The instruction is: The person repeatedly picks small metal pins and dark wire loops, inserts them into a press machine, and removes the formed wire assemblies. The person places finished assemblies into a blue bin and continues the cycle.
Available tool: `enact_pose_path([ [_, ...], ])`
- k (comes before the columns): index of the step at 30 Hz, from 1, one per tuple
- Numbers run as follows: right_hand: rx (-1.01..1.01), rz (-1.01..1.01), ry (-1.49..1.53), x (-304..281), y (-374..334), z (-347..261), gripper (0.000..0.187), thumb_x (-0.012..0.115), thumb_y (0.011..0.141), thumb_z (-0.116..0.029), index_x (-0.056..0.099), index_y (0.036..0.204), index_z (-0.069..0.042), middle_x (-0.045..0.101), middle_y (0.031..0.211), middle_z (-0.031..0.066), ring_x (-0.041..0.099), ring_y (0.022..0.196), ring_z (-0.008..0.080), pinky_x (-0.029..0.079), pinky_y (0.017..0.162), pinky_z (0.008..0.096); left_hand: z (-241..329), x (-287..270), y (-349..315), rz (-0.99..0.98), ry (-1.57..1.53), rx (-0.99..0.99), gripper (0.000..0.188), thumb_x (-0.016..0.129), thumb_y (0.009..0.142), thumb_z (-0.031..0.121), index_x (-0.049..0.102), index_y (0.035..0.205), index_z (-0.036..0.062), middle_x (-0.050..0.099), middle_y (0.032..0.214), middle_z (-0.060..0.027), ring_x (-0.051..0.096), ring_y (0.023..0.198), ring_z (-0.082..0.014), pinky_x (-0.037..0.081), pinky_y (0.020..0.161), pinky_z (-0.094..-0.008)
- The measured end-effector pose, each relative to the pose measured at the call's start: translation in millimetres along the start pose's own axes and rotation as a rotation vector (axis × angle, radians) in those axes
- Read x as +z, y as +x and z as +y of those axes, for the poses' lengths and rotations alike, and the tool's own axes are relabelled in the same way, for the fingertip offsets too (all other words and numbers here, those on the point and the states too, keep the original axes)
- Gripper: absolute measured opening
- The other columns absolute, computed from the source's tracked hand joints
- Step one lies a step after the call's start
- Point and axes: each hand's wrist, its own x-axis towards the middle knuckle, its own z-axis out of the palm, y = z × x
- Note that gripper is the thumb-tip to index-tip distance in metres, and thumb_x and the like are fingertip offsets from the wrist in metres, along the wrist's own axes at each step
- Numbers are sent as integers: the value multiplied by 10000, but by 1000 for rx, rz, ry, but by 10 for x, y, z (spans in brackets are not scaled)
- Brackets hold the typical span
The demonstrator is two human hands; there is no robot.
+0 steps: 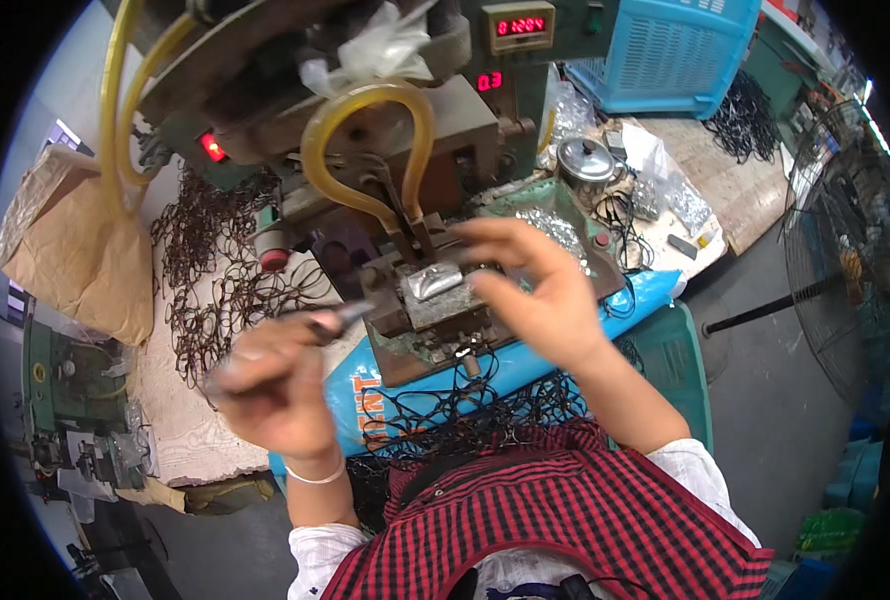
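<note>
My left hand (283,385) is closed around a thin tool with a dark body and a pale metal tip (357,310); motion blur hides its exact kind. The tip points toward the small press in front of me. Beside the metal block (445,303) of that press, my right hand (553,305) hovers with thumb and fingers apart, nothing visible between them. A shiny silver piece (435,281) lies on the block, under the jaws (413,240) of the machine. From above, a yellow hose (317,140) loops down to these jaws.
Dark looped cords (210,260) cover the table's left side, and more black cords (505,405) lie by my lap. Small silver pieces (555,228) fill a tray to the right. Further back are a lidded metal pot (586,160) and a blue basket (677,55). A fan (835,250) stands right.
</note>
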Motion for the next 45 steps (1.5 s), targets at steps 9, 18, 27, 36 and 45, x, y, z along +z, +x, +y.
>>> enact_pose_path([
  [9, -221, 252, -1117, -843, -3, 1060, 130, 761, 762, -82, 713, 878, -46, 675, 1203, 200, 573, 1255, 403, 491, 1002, 499, -109, 325, -57, -632, 433, 445, 194, 819, 741, 43, 636, 801, 69, 752, 1089, -91, 644, 731, -184, 587, 627, -320],
  [18, 39, 331, -989, -796, 56, 1068, 191, 727, 821, -94, 702, 1005, -49, 702, 946, 164, 659, 928, 385, 523, 841, 468, -176, 259, -133, -676, 414, 408, 163, 742, 738, 56, 669, 881, 85, 762, 1105, -83, 713, 845, -218, 625, 758, -343],
  [27, -104, 248, -1328, -617, 15, 966, 262, 799, 768, -123, 728, 1011, -61, 648, 1247, 179, 555, 1264, 385, 500, 953, 490, 103, -230, -650, -297, 785, 104, 241, 722, 821, 34, 737, 1053, 100, 717, 1235, -127, 705, 997, -276, 517, 978, -471],
  [36, -179, 334, -930, -596, 198, 1018, 118, 716, 795, -73, 681, 905, -47, 701, 929, 136, 663, 975, 353, 525, 829, 426, -675, -1180, -607, -698, 1406, -257, 299, 726, 771, 53, 725, 1068, 96, 567, 1438, -138, 520, 1233, -397, 408, 1095, -499],
  [45, 162, 472, -309, -733, -182, 844, 140, 773, 840, -41, 774, 979, -20, 756, 884, 39, 682, 855, 118, 522, 762, 260, -833, -1116, -896, -343, 1297, -185, 156, 706, 889, 87, 747, 1037, 60, 729, 1090, -105, 623, 951, -324, 509, 829, -408],
])
